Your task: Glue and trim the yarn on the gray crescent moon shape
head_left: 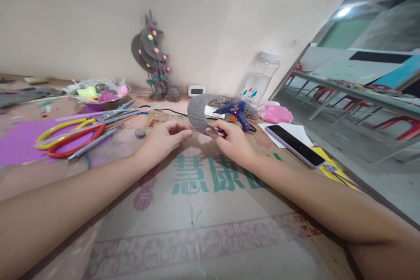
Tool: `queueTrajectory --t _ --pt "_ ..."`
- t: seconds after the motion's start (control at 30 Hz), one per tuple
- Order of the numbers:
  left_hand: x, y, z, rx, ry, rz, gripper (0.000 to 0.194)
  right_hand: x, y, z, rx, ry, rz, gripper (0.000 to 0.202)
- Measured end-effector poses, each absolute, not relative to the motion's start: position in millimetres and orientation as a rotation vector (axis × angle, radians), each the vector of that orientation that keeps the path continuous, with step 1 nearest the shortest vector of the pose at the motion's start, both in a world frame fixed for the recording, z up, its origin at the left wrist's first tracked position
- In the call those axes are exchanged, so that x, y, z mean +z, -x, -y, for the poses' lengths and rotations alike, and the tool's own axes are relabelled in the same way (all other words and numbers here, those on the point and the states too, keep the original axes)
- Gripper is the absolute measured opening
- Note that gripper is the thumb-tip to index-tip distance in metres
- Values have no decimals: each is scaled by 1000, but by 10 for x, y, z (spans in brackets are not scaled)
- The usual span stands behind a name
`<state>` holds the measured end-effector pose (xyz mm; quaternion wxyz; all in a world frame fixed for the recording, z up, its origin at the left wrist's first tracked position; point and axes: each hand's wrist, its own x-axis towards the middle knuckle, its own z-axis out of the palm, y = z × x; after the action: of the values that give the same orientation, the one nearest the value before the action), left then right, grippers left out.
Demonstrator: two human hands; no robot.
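A grey yarn-wrapped crescent (pixel 197 115) stands upright above the printed cardboard (pixel 210 227). Its lower end is pinched between the thumb and fingers of my right hand (pixel 233 141). Just left of the crescent is my left hand (pixel 166 138), its thumb and index fingertip close together; whether something thin is between them is too small to make out. Behind the crescent lies a blue glue gun (pixel 236 111), beside a tangle of grey yarn (pixel 251 110). A decorated grey crescent ornament with coloured balls (pixel 152 52) leans on the wall.
Scissors with yellow and red handles (pixel 77 139) lie on purple sheets (pixel 19 138) at the left, near a metal bowl (pixel 98 104). A small clock (pixel 196 91), a bottle (pixel 260 76), a pink bag (pixel 277 113) and a phone (pixel 295 145) stand or lie behind and right.
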<state>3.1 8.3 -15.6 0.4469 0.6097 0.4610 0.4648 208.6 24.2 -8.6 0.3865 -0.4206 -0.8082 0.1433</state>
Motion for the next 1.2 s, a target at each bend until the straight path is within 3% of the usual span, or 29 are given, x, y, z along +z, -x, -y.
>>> queueTrajectory --t 0.6,1.07,1.2 --pt "-102 -90 -49 1182 -1461 -1123 11 -106 -2093 -270 374 1089 2045 11" --pt "-115 -89 -96 1268 -1430 -1104 19 -108 -2101 -243 283 1055 2129 11" --pt "-129 -79 -71 1137 -1616 -1083 23 -117 -2107 -240 283 1037 2162 16"
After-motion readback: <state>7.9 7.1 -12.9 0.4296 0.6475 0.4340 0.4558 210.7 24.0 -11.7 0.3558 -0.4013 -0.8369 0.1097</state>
